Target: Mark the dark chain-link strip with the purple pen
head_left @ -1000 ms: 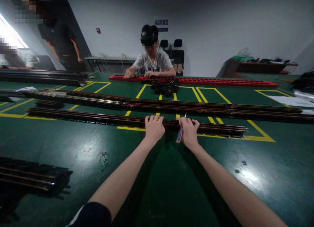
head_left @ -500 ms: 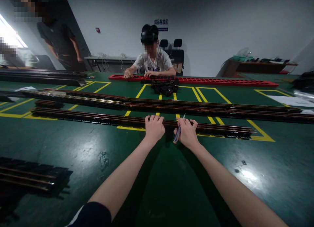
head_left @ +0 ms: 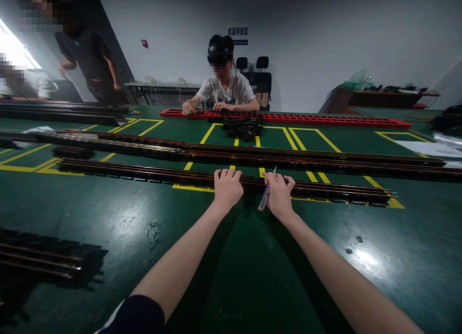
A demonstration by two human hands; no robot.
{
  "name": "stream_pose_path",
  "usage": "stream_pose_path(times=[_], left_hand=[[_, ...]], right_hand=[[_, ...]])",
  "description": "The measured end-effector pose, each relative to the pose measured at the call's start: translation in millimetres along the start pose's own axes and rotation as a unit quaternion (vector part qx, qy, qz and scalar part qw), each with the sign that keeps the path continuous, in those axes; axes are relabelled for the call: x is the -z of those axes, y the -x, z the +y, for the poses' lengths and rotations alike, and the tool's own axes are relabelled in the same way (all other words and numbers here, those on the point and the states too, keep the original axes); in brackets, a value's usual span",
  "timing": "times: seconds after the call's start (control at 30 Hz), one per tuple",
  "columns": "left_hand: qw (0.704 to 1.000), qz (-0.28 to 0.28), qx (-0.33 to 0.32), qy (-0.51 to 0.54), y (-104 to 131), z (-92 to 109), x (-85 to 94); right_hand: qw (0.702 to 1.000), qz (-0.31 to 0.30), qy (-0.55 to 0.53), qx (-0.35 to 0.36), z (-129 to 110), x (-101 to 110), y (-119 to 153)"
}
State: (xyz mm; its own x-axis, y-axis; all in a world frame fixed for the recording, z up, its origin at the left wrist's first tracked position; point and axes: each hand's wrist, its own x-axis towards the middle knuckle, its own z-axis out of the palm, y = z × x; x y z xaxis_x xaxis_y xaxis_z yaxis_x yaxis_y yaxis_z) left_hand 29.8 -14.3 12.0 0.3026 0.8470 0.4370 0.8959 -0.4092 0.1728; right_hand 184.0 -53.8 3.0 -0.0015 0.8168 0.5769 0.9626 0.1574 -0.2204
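A long black strip with copper-coloured rods (head_left: 335,191) lies crosswise on the green table in front of me. My left hand (head_left: 228,187) is over its middle, fingers curled across it and gripping; the fingertips are partly hidden behind the strip. Just to the right, my right hand (head_left: 280,193) is closed around a small screwdriver (head_left: 264,198) with a clear handle, its thin metal tip pointing up and away. The fingers of that hand also rest against the strip. Behind it run more long black strips with rods (head_left: 306,157), roughly parallel.
Across the table (head_left: 151,271), a co-worker (head_left: 228,91) handles a red slotted rail (head_left: 325,120) beside a pile of black parts (head_left: 243,126). More rodded black strips (head_left: 46,259) lie at lower left. Papers (head_left: 429,148) are at right. Another person (head_left: 86,59) stands far left.
The long black strip has slid to the right along the table. My right hand has shifted slightly right with the screwdriver; my left hand is almost in the same place.
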Motion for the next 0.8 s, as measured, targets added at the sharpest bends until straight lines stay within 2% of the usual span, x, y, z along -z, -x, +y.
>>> stream_pose_path(times=[0.17,0.33,0.53,0.7,0.8], left_hand=[[1.000,0.003,0.000,0.001,0,0,-0.5],[1.000,0.005,0.002,0.002,0,0,-0.1],[1.000,-0.004,0.007,0.000,0,0,1.3],[1.000,0.000,0.006,-0.004,0,0,0.3],[1.000,0.006,0.006,-0.005,0,-1,-1.4]], right_hand=[[1.000,-0.011,-0.016,0.022,-1,-1,-1],[1.000,-0.016,-0.004,-0.020,-2,-3,-2],[0.999,0.012,-0.032,-0.034,-5,-3,-2],[0.996,0.041,-0.039,-0.073,5,-6,0],[0.996,0.042,-0.039,-0.067,9,-5,1]])
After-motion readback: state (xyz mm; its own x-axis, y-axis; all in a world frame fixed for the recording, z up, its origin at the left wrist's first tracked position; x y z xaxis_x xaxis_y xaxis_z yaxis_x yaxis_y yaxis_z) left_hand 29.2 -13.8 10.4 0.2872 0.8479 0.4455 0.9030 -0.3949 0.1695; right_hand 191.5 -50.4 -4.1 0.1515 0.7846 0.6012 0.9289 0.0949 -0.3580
